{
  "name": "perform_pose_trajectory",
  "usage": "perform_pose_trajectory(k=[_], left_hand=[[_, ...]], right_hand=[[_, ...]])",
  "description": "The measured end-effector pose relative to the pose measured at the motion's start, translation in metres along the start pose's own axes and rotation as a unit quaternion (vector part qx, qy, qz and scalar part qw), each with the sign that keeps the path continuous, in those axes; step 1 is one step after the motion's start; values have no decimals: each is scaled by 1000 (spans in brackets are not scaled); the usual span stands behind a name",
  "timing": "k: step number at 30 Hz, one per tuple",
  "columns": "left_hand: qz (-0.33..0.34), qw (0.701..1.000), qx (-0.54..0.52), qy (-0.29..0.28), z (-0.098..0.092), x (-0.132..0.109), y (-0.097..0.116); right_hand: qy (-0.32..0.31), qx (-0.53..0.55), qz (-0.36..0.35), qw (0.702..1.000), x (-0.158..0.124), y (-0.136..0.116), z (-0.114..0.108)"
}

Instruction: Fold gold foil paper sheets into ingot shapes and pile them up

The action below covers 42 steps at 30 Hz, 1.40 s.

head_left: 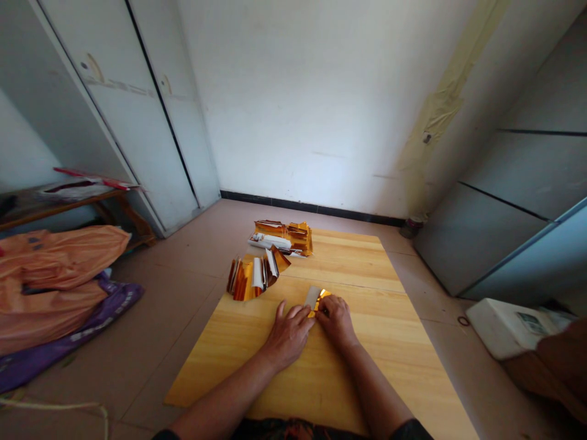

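Pinching the gold edge of a small gold-and-white piece (312, 297) with the right hand (338, 318), with thumb and curled fingers brought together on the foil. Touching the lower end of its white face with the left hand (288, 335), with fingers reaching toward the right hand and thumb lifted apart; cannot tell whether pinching anything there. Holding the piece low over the wooden table (408, 348), right at both sets of fingertips. Can see, beyond the grip and to its left, a fanned stack of gold and white strips (257, 275). Can see, farther past the grip, another bundle of such strips (279, 241) near the far edge. Can see, well right of the grip, a white box (504, 327)
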<state>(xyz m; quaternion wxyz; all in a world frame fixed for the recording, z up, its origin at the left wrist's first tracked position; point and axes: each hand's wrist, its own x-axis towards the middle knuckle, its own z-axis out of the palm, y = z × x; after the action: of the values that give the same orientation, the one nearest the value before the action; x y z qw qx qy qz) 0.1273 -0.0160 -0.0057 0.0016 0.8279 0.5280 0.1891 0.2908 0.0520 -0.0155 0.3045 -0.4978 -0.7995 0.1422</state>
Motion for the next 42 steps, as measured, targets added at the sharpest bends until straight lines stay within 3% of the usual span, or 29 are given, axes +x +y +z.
perform_pose_trajectory(k=[17,23,42], left_hand=[[-25,999,-32,-36,3,-4,0],[-31,994,-87,-58,-6,-1,-10],[-6,996,-66,-67,-10,-3,-8]], right_hand=[[5,-39,-64,997,-6,-2,-3],[-6,-39,-55,998,-5,-2,-5],[-11,-84,-21,996,-5,-6,-4]])
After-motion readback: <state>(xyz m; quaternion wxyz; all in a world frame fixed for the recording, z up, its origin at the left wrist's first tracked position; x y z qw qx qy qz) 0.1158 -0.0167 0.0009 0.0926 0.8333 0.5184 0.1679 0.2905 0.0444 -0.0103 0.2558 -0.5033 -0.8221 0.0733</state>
